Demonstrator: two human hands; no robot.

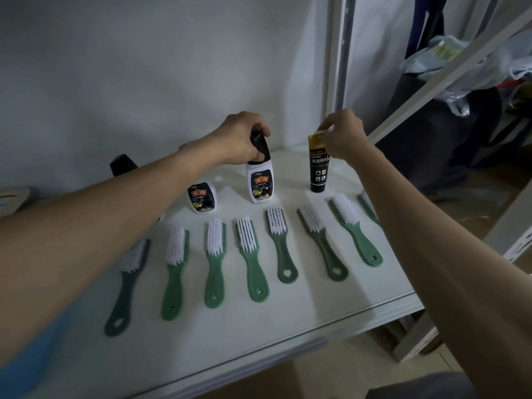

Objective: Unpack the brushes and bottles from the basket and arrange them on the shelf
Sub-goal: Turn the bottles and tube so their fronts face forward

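Observation:
Several green-handled brushes (250, 254) with white bristles lie in a row along the front of the white shelf (302, 309). Behind them stands a white bottle with a black cap (260, 182); my left hand (239, 136) grips its cap from above. A second white bottle (201, 197) stands to its left, partly hidden by my left forearm, and a black cap (123, 165) shows further left. My right hand (344, 133) pinches the top seam of a black and gold tube (319, 168) that stands upright on its cap at the right.
The shelf's metal upright (342, 53) rises behind the tube, and a diagonal white bar (449, 73) crosses at the right. Dark bags and blue plastic (449, 110) are piled beyond the shelf. A pale object (13, 200) sits at the far left edge.

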